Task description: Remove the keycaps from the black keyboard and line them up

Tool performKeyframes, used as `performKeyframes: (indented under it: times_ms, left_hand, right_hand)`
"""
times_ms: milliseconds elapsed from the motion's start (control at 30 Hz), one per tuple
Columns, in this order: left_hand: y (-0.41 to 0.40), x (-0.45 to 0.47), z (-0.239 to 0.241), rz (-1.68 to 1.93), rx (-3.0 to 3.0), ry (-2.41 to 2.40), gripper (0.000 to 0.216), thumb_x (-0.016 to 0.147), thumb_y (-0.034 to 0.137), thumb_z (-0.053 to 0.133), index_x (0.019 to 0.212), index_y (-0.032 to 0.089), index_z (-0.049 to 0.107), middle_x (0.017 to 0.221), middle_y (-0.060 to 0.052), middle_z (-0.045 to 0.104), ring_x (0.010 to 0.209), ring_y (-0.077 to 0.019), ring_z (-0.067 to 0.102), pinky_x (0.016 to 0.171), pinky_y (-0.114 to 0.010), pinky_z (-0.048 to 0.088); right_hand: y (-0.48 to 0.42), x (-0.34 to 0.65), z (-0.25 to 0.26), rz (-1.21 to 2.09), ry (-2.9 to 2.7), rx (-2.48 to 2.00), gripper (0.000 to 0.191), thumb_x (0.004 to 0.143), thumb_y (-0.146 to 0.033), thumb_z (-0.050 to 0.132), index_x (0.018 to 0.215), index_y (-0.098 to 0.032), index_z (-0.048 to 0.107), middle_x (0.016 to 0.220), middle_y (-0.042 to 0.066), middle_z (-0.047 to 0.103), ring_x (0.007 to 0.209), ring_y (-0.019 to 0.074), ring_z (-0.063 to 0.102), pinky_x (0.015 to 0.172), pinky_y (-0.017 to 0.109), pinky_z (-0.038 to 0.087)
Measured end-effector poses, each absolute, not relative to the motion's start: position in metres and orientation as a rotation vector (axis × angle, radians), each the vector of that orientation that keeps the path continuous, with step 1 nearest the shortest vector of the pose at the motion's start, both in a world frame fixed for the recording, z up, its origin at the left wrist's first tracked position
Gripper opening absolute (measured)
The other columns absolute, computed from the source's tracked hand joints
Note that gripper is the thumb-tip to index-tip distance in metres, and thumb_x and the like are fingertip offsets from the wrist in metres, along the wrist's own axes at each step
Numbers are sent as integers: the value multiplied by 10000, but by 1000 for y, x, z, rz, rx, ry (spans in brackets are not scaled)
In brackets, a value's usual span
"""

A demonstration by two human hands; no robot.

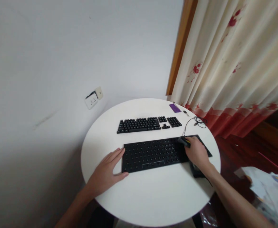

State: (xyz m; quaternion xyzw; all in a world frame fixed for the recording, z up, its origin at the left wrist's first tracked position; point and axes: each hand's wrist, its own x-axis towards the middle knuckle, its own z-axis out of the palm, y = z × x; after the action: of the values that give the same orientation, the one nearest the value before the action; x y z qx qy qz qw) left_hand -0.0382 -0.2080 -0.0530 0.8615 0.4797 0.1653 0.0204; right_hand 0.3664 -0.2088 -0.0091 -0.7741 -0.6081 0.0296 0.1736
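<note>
On a round white table (150, 196) lies a black keyboard base (153, 153) with its keycaps off. My left hand (107, 171) rests flat against the base's left end, fingers stretched out. Over the right end of the base, my right hand (196, 152) is curled around a small dark tool (184, 141); I cannot make out what it is. Farther back, the removed black keycaps (149, 123) are laid out in keyboard order.
A purple card (175, 108) and a small item (185, 112) lie at the table's far right, by a thin black cable (197, 122). A wall socket (93, 98) is behind. A floral curtain (234, 63) hangs right. Papers (269, 186) lie lower right.
</note>
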Motion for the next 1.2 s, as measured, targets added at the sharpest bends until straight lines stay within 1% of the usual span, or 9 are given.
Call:
performKeyframes:
  times_ms: [167, 333, 433, 600, 700, 800, 900, 1100, 1200]
  left_hand:
    - [-211, -36, -48, 502, 2646, 1496, 826, 792, 459, 668, 1501, 247, 303, 1520, -73, 375, 1353, -296, 420, 1123, -432, 368]
    - [-213, -36, -46, 464, 2623, 1497, 844, 791, 432, 675, 1510, 239, 277, 1524, -90, 364, 1366, -297, 400, 1135, -443, 344]
    - [-213, -37, -47, 432, 2616, 1500, 854, 790, 438, 676, 1512, 233, 269, 1534, -91, 342, 1375, -298, 386, 1137, -452, 340]
    - [-212, -39, -51, 450, 2644, 1495, 883, 794, 414, 671, 1529, 258, 207, 1538, -73, 339, 1382, -297, 375, 1137, -445, 345]
    - [-211, -42, -54, 457, 2706, 1482, 904, 797, 404, 671, 1536, 270, 167, 1532, -77, 351, 1374, -302, 387, 1125, -442, 367]
    - [-208, -45, -59, 453, 2784, 1476, 937, 804, 407, 667, 1542, 275, 105, 1525, -90, 361, 1361, -306, 407, 1101, -454, 400]
    - [-206, -48, -63, 489, 2849, 1473, 951, 802, 430, 664, 1543, 280, 86, 1518, -92, 374, 1337, -302, 443, 1074, -436, 437]
    - [-201, -50, -66, 607, 2978, 1434, 972, 758, 408, 688, 1542, 239, 138, 1484, -90, 430, 1272, -292, 520, 1015, -394, 496]
    - [-200, -50, -66, 624, 3035, 1409, 979, 739, 393, 696, 1539, 210, 163, 1468, -95, 451, 1250, -280, 544, 990, -361, 515]
  right_hand:
    - [-208, 265, 0, 498, -2202, -1587, 418, 804, -114, 537, 1201, -216, 621, 1089, 66, 616, 966, 196, 623, 858, 270, 439]
    - [-196, 250, 6, 499, -2388, -1478, 456, 798, -132, 565, 1243, -227, 595, 1124, 63, 584, 937, 194, 628, 851, 271, 433]
    - [-179, 283, 1, 389, -2248, -1646, 408, 838, -150, 533, 1239, -188, 597, 1090, 80, 585, 937, 198, 622, 862, 273, 425]
    - [-171, 339, 1, 358, -1899, -1742, 277, 859, -234, 520, 1086, -144, 652, 1017, 92, 627, 918, 227, 616, 865, 331, 446]
    - [-181, 352, 9, 651, -1739, -1632, 291, 840, -256, 533, 1076, -126, 641, 968, 81, 679, 916, 234, 634, 841, 340, 486]
    - [-191, 355, 15, 966, -1551, -1458, 370, 824, -254, 555, 1179, -157, 601, 1022, 58, 704, 934, 225, 658, 799, 324, 526]
    - [-185, 360, 19, 1109, -1313, -1343, 451, 805, -297, 620, 1238, -188, 560, 1025, 51, 719, 889, 220, 684, 747, 330, 557]
    - [-98, 384, 38, 948, -1110, -1286, 622, 668, -349, 790, 1228, -170, 587, 857, 58, 737, 715, 206, 690, 658, 338, 578]
    - [-26, 391, 50, 756, -1141, -1266, 553, 648, -304, 801, 1148, -141, 629, 857, 67, 727, 695, 181, 673, 658, 319, 574]
